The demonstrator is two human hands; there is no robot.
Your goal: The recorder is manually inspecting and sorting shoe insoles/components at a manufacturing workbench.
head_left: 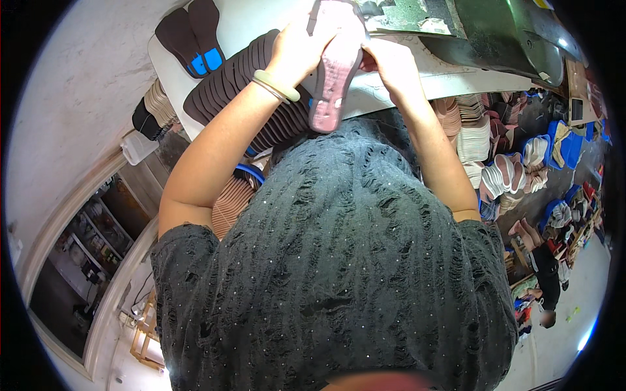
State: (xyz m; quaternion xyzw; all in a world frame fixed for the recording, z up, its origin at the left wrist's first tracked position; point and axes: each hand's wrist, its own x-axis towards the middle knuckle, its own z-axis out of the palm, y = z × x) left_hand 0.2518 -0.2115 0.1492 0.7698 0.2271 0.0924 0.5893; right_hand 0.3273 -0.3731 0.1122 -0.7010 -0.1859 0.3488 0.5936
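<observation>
A shoe insole (338,81) with a pinkish, wrinkled face and a dark rim is held up over the table's near edge. My left hand (298,49), with bangles at its wrist, grips it from the left, thumb lying across the pink face. At the opposite edge my right hand (393,64) is closed, its fingertips pinching the dark rim. Just behind my left forearm runs a long row of dark brown insoles (225,85), packed closely on the table. Two more dark insoles (189,36) with blue patches at their ends lie farther left.
A white table (244,14) carries the work. Dark green machinery (505,42) stands at the far right. Stacks of pale and pink insoles (473,127) and blue bins (566,144) fill the right side. Another person (544,270) is in the background. A white wall (72,78) rises left.
</observation>
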